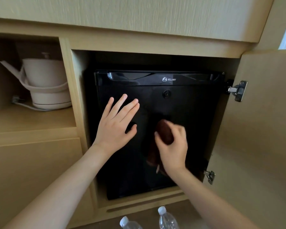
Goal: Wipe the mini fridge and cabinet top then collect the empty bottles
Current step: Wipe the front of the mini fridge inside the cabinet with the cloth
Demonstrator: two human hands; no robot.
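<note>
A black mini fridge (193,123) stands inside a wooden cabinet recess, its door shut. My left hand (117,123) lies flat on the fridge door with fingers spread. My right hand (172,146) grips a dark brown cloth (164,132) pressed against the door; part of the cloth hangs down below the hand. Two clear plastic bottles with white caps stand on the floor in front of the fridge, one (128,223) left of the other (167,219). The cabinet top (139,15) runs across the upper part of the view.
The cabinet door (262,129) stands swung out to the right on metal hinges (238,90). An open shelf at left holds a white electric kettle (46,83) with its cord. Below the shelf is a closed wooden panel (31,171).
</note>
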